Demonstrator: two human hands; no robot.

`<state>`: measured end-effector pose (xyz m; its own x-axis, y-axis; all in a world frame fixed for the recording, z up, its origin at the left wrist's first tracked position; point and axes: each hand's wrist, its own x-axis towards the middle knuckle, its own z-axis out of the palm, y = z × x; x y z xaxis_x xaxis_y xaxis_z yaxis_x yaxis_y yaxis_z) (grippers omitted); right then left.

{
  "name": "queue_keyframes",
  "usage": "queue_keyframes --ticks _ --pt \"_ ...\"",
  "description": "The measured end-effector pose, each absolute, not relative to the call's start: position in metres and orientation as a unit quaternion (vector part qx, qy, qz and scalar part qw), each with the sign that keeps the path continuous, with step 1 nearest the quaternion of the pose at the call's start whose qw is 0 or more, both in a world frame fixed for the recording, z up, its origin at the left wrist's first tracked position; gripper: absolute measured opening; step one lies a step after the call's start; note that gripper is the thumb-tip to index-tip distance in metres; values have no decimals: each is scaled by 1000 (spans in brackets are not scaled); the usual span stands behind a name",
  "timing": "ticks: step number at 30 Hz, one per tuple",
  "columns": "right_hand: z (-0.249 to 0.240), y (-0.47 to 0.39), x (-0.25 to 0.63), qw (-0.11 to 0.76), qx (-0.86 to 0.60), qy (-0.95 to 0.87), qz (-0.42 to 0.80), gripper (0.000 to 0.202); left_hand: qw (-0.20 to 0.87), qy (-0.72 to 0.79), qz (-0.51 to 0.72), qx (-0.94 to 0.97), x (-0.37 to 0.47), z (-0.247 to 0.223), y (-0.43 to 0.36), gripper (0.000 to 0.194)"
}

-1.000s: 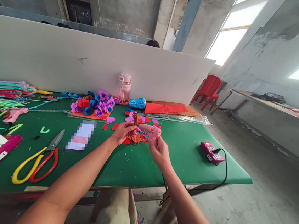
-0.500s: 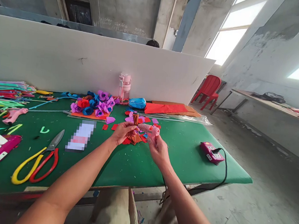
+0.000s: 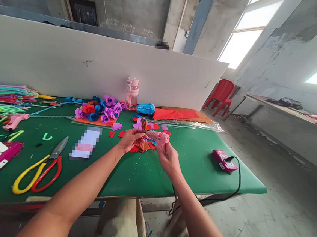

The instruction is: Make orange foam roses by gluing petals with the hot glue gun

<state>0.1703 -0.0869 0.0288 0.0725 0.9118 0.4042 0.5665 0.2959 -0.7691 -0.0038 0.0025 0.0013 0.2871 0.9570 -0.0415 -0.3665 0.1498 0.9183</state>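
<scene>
My left hand (image 3: pixel 130 139) pinches a small brown paper piece (image 3: pixel 144 126) that stands up from its fingertips. Facing it, my right hand (image 3: pixel 168 156) is wrapped round a pink glue gun (image 3: pixel 156 135), whose front end points left and is close to the brown piece. Whether they touch cannot be made out. Below and behind both hands, red, purple and brown paper petals (image 3: pixel 143 147) lie scattered on the green table (image 3: pixel 197 175). A pile of purple, blue and red paper flowers (image 3: pixel 93 117) lies left of my hands.
Large scissors (image 3: pixel 55 155) and a blurred phone-like rectangle (image 3: pixel 85 143) lie at the left. Coloured stems (image 3: pixel 5 95), a second pink glue gun (image 3: pixel 16 121) and a power strip (image 3: pixel 7 159) are farther left. A pink bottle (image 3: pixel 132 91) stands behind; a corded socket block (image 3: pixel 223 162) is right.
</scene>
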Motion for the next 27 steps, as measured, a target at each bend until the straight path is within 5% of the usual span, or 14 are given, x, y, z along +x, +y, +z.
queue_keyframes --ticks 8,16,21,27 --pt "27 -85 173 482 -563 -633 221 28 678 343 488 431 -4 2 2 29" --pt "26 -92 215 534 -475 -470 518 35 688 346 494 404 -4 4 3 31" --pt "7 -77 272 533 -570 -418 465 37 694 331 498 400 -4 3 4 33" --pt "-6 -51 308 402 -721 -464 321 30 694 338 497 397 -5 2 5 30"
